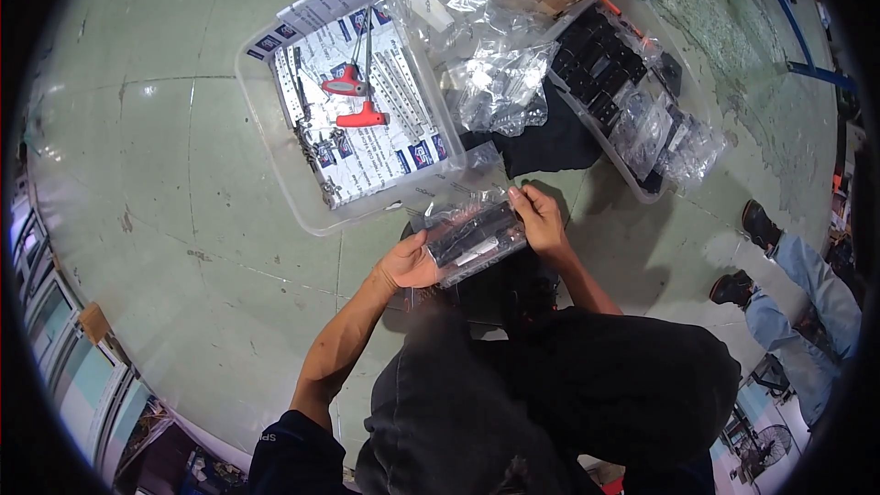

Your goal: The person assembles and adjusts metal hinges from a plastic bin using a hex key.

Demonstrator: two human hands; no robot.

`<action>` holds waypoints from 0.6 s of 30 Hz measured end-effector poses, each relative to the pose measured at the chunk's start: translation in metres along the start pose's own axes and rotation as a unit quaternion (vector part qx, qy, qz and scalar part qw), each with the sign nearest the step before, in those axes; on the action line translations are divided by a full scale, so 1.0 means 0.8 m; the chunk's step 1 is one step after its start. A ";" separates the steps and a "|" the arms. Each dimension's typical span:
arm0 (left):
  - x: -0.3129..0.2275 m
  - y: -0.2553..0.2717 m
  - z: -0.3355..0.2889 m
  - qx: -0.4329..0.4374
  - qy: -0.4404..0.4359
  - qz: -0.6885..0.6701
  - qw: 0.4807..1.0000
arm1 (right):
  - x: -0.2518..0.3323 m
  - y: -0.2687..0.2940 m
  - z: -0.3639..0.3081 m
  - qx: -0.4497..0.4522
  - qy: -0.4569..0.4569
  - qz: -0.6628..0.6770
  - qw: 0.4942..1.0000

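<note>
The left hand (410, 262) and the right hand (542, 218) grasp opposite ends of a clear plastic bag (484, 259), each grip closed on it, with a black bar-shaped part (466, 228) inside, above the green floor (174, 165). Beyond it, a clear plastic bin (344, 224) carries two red-handled T-handle hex keys (364, 117) and metal strips (401, 96); to its right, another bin (612, 154) carries black blocks (596, 60)

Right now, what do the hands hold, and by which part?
A clear bag with black contents: left hand at its left end, right hand at its upper right corner.
</note>
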State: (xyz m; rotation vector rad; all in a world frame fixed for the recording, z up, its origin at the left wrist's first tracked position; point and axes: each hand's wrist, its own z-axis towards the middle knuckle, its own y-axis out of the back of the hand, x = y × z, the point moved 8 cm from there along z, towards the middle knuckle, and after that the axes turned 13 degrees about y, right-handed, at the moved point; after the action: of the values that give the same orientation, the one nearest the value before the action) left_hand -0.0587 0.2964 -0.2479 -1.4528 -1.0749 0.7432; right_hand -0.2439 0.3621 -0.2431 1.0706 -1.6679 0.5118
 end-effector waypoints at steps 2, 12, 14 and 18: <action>-0.001 -0.001 0.002 -0.007 0.001 0.002 1.000 | -0.008 0.003 -0.001 -0.007 -0.001 0.006 1.000; -0.001 -0.003 0.000 -0.009 0.001 -0.002 1.000 | 0.005 -0.001 0.000 0.018 0.006 -0.025 1.000; -0.004 -0.010 0.001 0.004 0.001 0.006 1.000 | 0.005 -0.002 0.000 0.016 0.001 -0.025 1.000; -0.009 -0.023 0.007 0.010 -0.004 0.008 1.000 | 0.002 0.005 0.003 -0.008 0.031 -0.037 0.999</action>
State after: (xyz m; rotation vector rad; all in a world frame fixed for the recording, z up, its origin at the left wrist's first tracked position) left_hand -0.0704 0.2915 -0.2321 -1.4453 -1.0596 0.7690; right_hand -0.2483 0.3616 -0.2417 1.0890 -1.5704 0.4786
